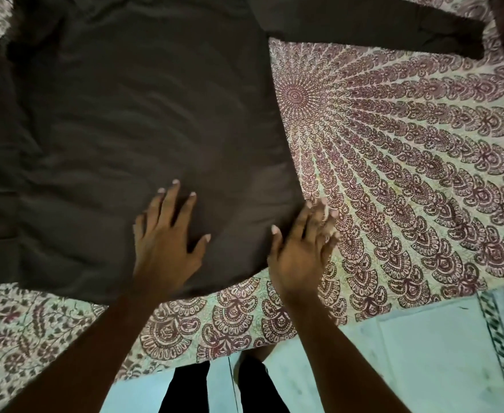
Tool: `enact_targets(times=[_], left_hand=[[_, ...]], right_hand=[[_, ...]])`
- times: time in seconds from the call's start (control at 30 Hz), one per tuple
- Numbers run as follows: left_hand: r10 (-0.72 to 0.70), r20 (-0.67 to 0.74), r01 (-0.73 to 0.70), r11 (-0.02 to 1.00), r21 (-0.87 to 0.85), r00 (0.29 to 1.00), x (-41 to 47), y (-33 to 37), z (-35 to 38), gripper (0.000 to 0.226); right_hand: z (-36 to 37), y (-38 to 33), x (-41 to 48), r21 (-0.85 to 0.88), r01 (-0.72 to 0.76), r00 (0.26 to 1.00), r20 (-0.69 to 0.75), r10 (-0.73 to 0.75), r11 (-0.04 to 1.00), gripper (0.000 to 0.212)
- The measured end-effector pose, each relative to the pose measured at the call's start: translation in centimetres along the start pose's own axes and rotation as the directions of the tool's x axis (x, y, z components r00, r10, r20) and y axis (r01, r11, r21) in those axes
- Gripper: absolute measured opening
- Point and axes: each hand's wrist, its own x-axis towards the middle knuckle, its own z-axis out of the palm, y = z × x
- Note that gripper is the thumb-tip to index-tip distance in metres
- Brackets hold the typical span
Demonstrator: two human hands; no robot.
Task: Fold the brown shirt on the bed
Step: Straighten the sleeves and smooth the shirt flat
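The brown shirt [125,114] lies spread flat on the bed and fills the left and upper middle of the view. One long sleeve [378,28] stretches to the upper right. My left hand [167,239] rests flat on the shirt's lower right part, fingers spread. My right hand [301,248] lies at the shirt's near right corner, half on the cloth and half on the bedsheet; its fingers are apart and slightly blurred. Neither hand grips the fabric.
The bed is covered by a cream sheet [408,174] with a dark red mandala print. Its near edge runs across the bottom, with a pale blue tiled floor [423,353] below. My dark trouser legs [221,389] stand at the edge.
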Motion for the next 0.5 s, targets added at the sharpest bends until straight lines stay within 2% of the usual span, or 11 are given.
enact_targets(times=[0.07, 0.1, 0.13, 0.17, 0.2, 0.27, 0.33, 0.37, 0.43, 0.5], left_hand=[[0.02, 0.074, -0.025, 0.997, 0.067, 0.997, -0.8, -2.1, 0.7, 0.09], [0.04, 0.106, -0.048, 0.996, 0.078, 0.994, -1.4, -2.8, 1.2, 0.093], [0.053, 0.136, -0.064, 0.995, 0.079, 0.989, -1.9, -3.4, 1.6, 0.095], [0.065, 0.163, -0.078, 0.994, 0.072, 0.985, -2.2, -3.8, 1.8, 0.099], [0.072, 0.189, -0.086, 0.994, 0.065, 0.979, -2.3, -4.1, 1.8, 0.104], [0.082, 0.244, -0.096, 0.994, 0.047, 0.966, -2.0, -4.3, 1.5, 0.115], [0.09, 0.304, -0.101, 0.995, 0.023, 0.949, -1.6, -4.5, 0.9, 0.123], [0.093, 0.333, -0.101, 0.995, 0.007, 0.938, -1.5, -4.6, 0.8, 0.126], [0.098, 0.359, -0.096, 0.995, -0.023, 0.928, -1.5, -4.6, 0.5, 0.13], [0.094, 0.359, -0.086, 0.996, -0.04, 0.929, -1.3, -4.6, 0.3, 0.132]], right_hand=[[0.2, -2.6, 1.0, 0.004, 0.226, 0.974, 0.011, -0.226, 0.974, 0.072], [0.6, -3.5, 1.5, -0.012, 0.373, 0.927, 0.042, -0.373, 0.928, 0.071], [1.1, -3.9, 1.8, -0.032, 0.472, 0.88, 0.076, -0.469, 0.881, 0.07], [1.8, -3.9, 1.8, -0.058, 0.493, 0.868, 0.092, -0.487, 0.868, 0.07], [2.3, -3.4, 1.3, -0.08, 0.425, 0.904, 0.08, -0.419, 0.902, 0.072], [2.6, -2.2, -1.0, -0.087, 0.13, 0.991, 0.035, -0.127, 0.988, 0.082], [2.3, -2.0, -3.0, -0.06, -0.138, 0.99, 0.032, 0.14, 0.989, 0.091], [2.0, -2.5, -3.3, -0.039, -0.225, 0.974, 0.026, 0.226, 0.974, 0.093], [1.3, -4.7, -2.3, -0.01, -0.242, 0.97, -0.012, 0.242, 0.97, 0.092], [1.2, -8.5, 0.3, -0.013, -0.049, 0.997, -0.061, 0.048, 0.999, 0.082]])
